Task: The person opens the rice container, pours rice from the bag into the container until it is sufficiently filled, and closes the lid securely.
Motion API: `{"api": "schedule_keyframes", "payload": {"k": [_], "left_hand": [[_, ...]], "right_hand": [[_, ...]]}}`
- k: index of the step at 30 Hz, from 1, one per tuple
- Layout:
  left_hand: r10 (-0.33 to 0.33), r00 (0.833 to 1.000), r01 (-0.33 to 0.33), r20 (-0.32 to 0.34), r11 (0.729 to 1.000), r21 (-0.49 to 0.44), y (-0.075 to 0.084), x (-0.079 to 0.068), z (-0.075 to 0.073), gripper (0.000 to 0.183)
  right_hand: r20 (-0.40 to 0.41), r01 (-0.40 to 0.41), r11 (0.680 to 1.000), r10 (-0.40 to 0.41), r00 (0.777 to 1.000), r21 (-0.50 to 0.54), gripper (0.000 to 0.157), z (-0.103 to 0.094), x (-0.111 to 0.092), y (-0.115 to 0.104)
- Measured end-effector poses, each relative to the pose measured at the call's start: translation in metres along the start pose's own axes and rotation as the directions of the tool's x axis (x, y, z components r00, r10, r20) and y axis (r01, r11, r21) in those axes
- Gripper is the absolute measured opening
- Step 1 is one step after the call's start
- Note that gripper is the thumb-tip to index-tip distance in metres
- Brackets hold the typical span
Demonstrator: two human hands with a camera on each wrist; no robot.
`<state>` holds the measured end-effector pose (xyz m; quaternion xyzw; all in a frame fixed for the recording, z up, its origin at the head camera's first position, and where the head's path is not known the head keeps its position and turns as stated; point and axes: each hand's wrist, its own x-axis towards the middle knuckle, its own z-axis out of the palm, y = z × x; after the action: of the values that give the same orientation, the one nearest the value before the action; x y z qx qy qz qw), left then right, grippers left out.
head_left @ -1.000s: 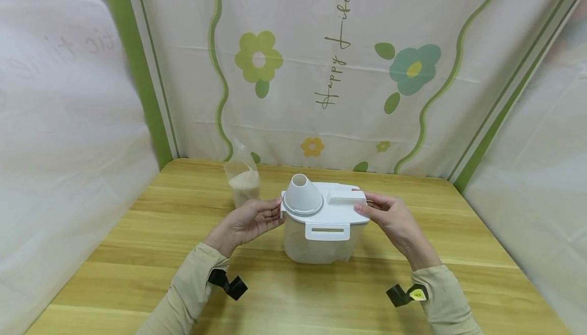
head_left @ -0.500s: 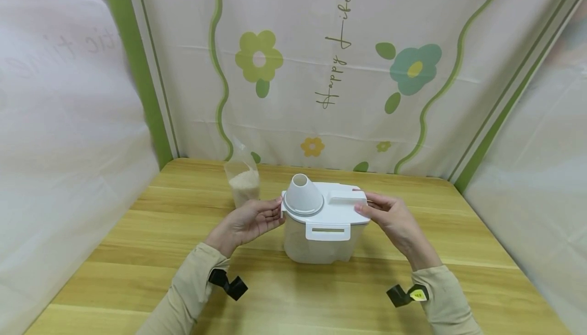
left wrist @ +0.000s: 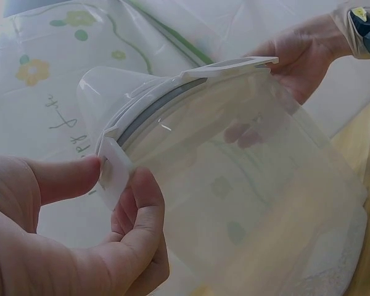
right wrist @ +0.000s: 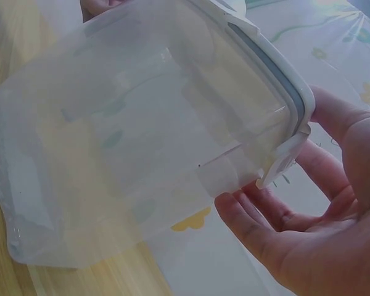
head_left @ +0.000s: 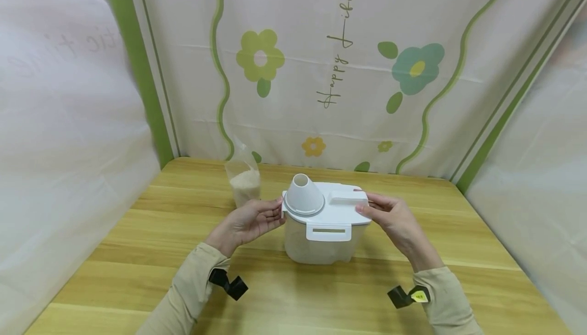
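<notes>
A clear plastic storage container (head_left: 316, 246) stands upright on the wooden table. Its white lid (head_left: 339, 207) carries a cone-shaped spout (head_left: 304, 196) and a raised handle bar. My left hand (head_left: 249, 224) pinches the side latch (left wrist: 115, 172) between thumb and fingers, as the left wrist view shows. Across from it, my right hand (head_left: 393, 218) has its thumb on the lid's edge and its fingers curled under the right side latch (right wrist: 283, 159). The front latch (head_left: 328, 232) sticks outward, away from the wall. Through the see-through walls no contents show.
Behind my left hand stands a clear bag (head_left: 244, 179) partly filled with pale grains. The wooden table (head_left: 137, 253) reaches back to a white curtain (head_left: 192, 85) printed with flowers, and similar curtains hang at both sides.
</notes>
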<state>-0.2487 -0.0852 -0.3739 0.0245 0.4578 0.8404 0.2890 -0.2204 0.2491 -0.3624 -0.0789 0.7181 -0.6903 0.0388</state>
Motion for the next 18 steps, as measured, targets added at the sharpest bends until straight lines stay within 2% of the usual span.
{"api": "schedule_keyframes", "payload": {"k": [5, 13, 18], "left_hand": [[0.009, 1.0, -0.009, 0.002, 1.0, 0.004, -0.0004, -0.0013, 0.0, 0.011], [0.009, 1.0, -0.009, -0.001, 1.0, 0.003, 0.0005, -0.002, 0.0009, 0.014], [0.01, 1.0, -0.01, 0.006, 1.0, 0.012, 0.0005, -0.002, 0.0019, 0.012]], "right_hand": [[0.008, 0.011, 1.0, -0.011, 1.0, 0.0, 0.052, 0.0003, 0.0004, 0.0026], [-0.039, -0.022, 0.998, 0.02, 0.999, -0.053, 0.057, 0.0022, 0.001, 0.0025], [-0.035, -0.029, 0.998, 0.027, 0.999, -0.052, 0.056, 0.0018, -0.0008, 0.0022]]}}
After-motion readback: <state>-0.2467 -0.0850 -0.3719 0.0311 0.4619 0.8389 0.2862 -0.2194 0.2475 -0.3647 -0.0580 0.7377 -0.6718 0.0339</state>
